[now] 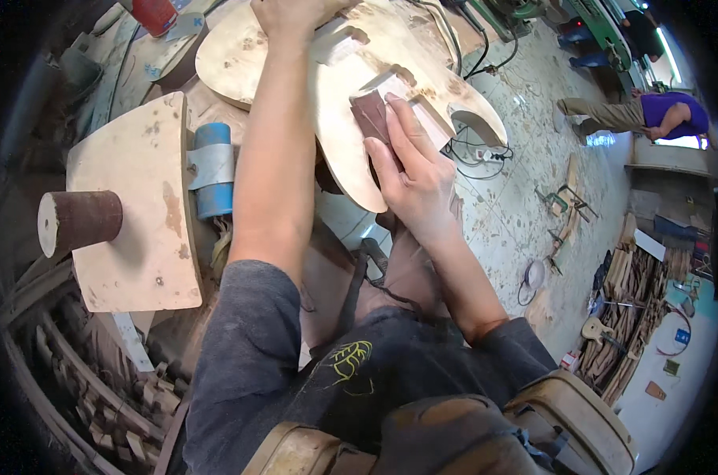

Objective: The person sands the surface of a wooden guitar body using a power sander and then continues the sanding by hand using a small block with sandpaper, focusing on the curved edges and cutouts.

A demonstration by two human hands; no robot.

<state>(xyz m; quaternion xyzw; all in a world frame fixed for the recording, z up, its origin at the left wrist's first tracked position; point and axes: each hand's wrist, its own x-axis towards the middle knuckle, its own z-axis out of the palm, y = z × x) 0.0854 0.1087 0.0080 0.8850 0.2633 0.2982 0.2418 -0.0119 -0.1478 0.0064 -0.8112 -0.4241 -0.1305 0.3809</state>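
A pale wooden guitar body (240, 59) with routed cavities and curved horns lies across the top of the head view. My right hand (414, 170) is closed on a sanding block wrapped in dark brown sandpaper (371, 119). Thumb and fingers grip the block, which rests on the body beside a rectangular cavity. My left hand (300, 14) lies on the far part of the body, its arm reaching up past the body's left side. The upper frame edge cuts off its fingers.
At left stands a wooden machine table (137, 174) with a brown sanding drum (82, 223) and a blue cylinder (214, 170) at its edge. Wood offcuts (137, 412) fill the lower left. Clamps (565, 202) and a power strip (493, 156) lie right. A person in purple (680, 119) stands beyond.
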